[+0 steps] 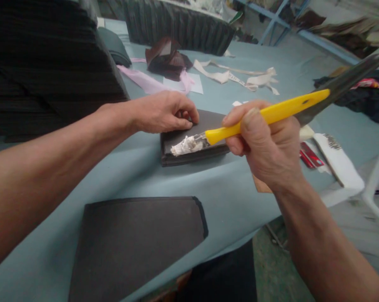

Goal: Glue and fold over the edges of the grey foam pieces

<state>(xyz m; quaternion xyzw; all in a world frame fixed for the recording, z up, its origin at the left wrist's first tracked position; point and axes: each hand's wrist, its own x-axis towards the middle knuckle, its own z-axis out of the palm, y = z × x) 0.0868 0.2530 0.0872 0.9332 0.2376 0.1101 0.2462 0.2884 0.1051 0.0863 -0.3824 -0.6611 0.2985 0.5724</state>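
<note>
My right hand (265,144) is closed around a yellow-handled brush (271,114) whose white, glue-caked bristles (187,145) rest on a small stack of dark flat pieces (176,144) lying on the blue-grey table (233,197). My left hand (164,111) presses down on the far edge of that stack, fingers curled together, pinching the top piece. A larger dark flat piece (139,243) lies nearer me by the table's front edge.
A tall pile of dark sheets (47,63) stands at the left. Behind are a ribbed dark stack (179,25), dark scraps (167,58), pink and white strips (239,77). At the right lie a white brush (337,161), a red item (310,155) and dark cloth (365,100).
</note>
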